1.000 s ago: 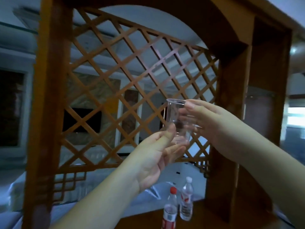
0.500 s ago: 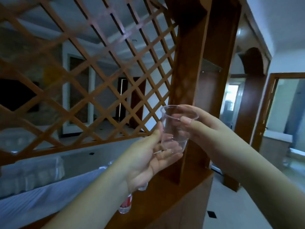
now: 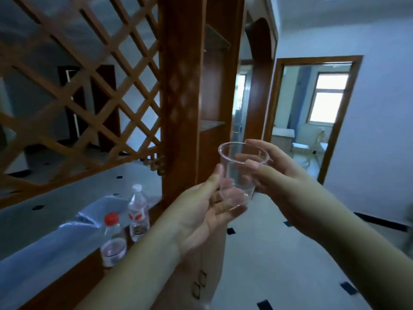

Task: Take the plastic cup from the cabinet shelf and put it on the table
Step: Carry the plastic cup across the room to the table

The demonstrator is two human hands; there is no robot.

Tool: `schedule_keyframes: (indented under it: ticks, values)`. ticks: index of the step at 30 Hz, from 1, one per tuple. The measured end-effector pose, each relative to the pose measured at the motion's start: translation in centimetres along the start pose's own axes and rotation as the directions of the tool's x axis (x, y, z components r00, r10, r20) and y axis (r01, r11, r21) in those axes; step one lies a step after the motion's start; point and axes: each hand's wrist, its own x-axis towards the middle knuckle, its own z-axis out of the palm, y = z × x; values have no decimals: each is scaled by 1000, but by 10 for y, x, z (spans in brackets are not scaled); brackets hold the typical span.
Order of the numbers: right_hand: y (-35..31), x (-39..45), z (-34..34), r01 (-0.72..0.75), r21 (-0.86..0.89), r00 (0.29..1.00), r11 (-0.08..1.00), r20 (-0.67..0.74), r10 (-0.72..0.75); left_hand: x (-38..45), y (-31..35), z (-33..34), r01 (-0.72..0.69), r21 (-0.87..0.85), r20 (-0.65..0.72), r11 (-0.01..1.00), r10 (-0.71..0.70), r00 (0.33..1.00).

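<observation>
Half of the job is looking done, judging by how things lie: the plastic cup (image 3: 240, 173) is sitting in the person's hands, clear of any cabinet shelf, and the placing is what is remaining. No table is showing anywhere in the head view, so where the cup is going cannot be told.

The cup is riding upright and empty in mid-air, in front of the wooden post (image 3: 181, 90) of the cabinet. The right hand (image 3: 277, 177) is gripping it near the rim, thumb lying on the near side and fingers wrapping round the far side. The left hand (image 3: 205, 211) is lying open, palm up, cupping the base from below, its thumb resting against the cup's left wall; it is supporting rather than clamping. Both forearms are reaching forward and slightly up, meeting at the cup.

Further out, two water bottles (image 3: 125, 227) are standing on the cabinet's lower ledge, well apart from the cup, below the lattice screen (image 3: 78, 86). Beyond the right hand, an open doorway (image 3: 312, 121) is giving onto a lit room.
</observation>
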Motion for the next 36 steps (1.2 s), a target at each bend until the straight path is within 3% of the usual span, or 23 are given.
schedule_keyframes:
  ticks: [6,13,25,36]
  values:
    - [19,-28,-69,-111,-54,984,992,-145,102,45,-50,55,148,-13,106,989,-146,984]
    - [35,-81,-174,-208,-68,919,976,-356,171,90,-117,158,329,11,244,944,-321,915]
    - [59,-163,-365,-243,-57,818,968,-549,173,143,-219,343,408,119,345,905,-423,838]
    - [111,-165,-464,-275,-38,771,961,-606,197,206,-276,416,463,159,398,872,-486,778]
